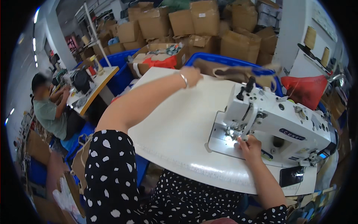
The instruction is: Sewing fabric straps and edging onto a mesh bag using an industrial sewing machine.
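Note:
My left arm stretches far across the white sewing table [175,123]. At its far edge, my left hand [192,76] is smeared by motion, so its grip does not show. Right beside it, a brown cloth piece with pale straps [227,71] is blurred above the table's far edge and a blue bin [278,86]. My right hand [251,148] is by the needle area of the white sewing machine [276,119], thumb and fingertips pinched together close to the lit presser foot [233,133]. Whatever is between those fingertips is too small to make out.
A dark phone [291,176] lies on the table at the right. Cardboard boxes [205,18] are piled behind. An open carton [160,56] holds fabric pieces. A red bag [305,89] hangs beyond the machine. At the left, another person [50,108] sits at a second sewing table [97,89].

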Available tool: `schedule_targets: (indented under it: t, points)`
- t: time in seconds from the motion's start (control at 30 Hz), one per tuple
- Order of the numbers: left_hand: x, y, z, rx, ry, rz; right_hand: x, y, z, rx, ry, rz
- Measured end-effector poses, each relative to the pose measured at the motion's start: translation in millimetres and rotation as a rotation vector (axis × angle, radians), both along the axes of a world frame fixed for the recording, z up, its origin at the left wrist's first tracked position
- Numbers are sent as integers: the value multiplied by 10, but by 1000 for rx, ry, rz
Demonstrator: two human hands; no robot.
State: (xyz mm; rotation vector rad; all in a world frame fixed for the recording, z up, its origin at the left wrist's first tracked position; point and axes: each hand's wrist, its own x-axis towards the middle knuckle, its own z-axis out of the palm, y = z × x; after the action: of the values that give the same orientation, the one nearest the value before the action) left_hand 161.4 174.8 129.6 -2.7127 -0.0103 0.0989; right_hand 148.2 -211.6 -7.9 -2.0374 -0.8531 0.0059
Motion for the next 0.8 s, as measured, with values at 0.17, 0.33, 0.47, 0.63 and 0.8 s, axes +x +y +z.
schedule_targets:
  t: [0.17,0.33,0.47,0.63,0.8]
  points:
    - [-1301,-244,-924,-410,60,-10,105,-54,-212,108,200,-50]
    - [-3059,391,-1336,-535,-410,213,326,-122,-293,58,-39,76]
    - [-4840,981,-1783,-176,-1038,702,385,-125,-333,9,-111,113]
    - [-6902,998,-2404,-273,-949,2005,447,-131,-332,-24,-95,8]
    - [-7396,444,-2866,-428,-978,1760,528,-160,-287,-150,-291,64]
